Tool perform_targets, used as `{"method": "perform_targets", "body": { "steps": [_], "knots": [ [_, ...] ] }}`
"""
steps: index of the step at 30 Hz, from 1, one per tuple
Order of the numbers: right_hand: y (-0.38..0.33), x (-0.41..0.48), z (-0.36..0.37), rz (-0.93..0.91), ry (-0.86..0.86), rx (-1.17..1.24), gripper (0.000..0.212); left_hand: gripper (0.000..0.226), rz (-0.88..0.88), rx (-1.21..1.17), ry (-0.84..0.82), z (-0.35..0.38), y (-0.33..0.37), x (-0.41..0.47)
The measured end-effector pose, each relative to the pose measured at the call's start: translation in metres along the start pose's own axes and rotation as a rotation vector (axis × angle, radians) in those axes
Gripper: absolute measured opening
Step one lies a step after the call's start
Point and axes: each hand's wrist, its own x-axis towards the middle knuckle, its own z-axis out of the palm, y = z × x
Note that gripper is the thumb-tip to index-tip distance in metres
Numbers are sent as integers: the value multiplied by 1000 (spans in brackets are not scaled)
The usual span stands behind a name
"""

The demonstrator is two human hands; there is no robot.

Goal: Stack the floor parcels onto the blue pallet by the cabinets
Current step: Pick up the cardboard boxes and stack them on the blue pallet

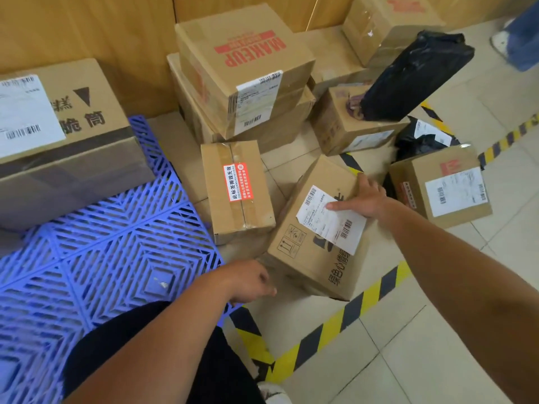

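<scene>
1. Fingers (339, 205) of the right hand (368, 198) lie straight on the tilted carton (315, 246), just right of the blue pallet (102, 243).
2. The left hand (250, 282) curls at its near corner; whether it grips is unclear.
3. One large carton (73, 135) sits on the pallet; the other parcels (237, 191) lie off it.

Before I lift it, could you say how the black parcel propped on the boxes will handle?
The black parcel has wrinkled film, so it probably sags. The glossy plastic may be slippery. Tilted against a box, it could slide if nudged.
</scene>
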Motion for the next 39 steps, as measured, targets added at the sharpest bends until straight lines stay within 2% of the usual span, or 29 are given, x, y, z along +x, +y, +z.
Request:
{"method": "perform_targets", "body": {
  "steps": [3, 5, 8, 10, 13, 16, 18, 19, 21, 24, 28, 31, 33, 36, 39],
  "knots": [
    [-1, -2, -1, 7, 12, -10, 136, 60, 31, 69, -1, 3, -1, -6],
    [-2, -9, 0, 34, 3, -5, 140, 68, 50, 60, 16, 5, 4, -7],
    [4, -29, 8, 88, -40, 70, 142, 68, 64, 33, 21, 7, 14, -4],
    [16, -51, 21, 122, -88, 199, 130, 64, 40, 15, -29, 7, 18, -5],
    [47, -76, 38, 165, -124, 485, 96, 59, 41, -1, -98, 8, 25, -11],
    [73, -100, 48, 298, 22, 635, 102, 57, 114, -38, -99, 12, 32, -16],
    [83, -118, 47, 351, 232, 663, 83, 57, 154, -135, -112, 13, 36, -21],
    [86, -126, 45, 358, 329, 651, 77, 56, 180, -189, -101, 12, 38, -26],
    [75, -138, 30, 404, 483, 588, 80, 51, 206, -340, -35, 5, 40, -34],
    [43, -150, -9, 453, 630, 418, 84, 52, 218, -510, 37, -8, 45, -58],
    [8, -169, -70, 338, 701, 296, 91, 43, 223, -651, 62, -23, 53, -92],
    [-20, -189, -104, 252, 750, 249, 87, 43, 274, -766, 121, -40, 59, -121],
    [-45, -198, -117, 195, 755, 256, 86, 44, 278, -846, 222, -55, 56, -141],
    [-91, -211, -122, 50, 691, 400, 82, 42, 270, -934, 399, -79, 40, -176],
    [-147, -230, -115, -97, 648, 541, 83, 27, 240, -964, 584, -102, 9, -226]
  ]
}}
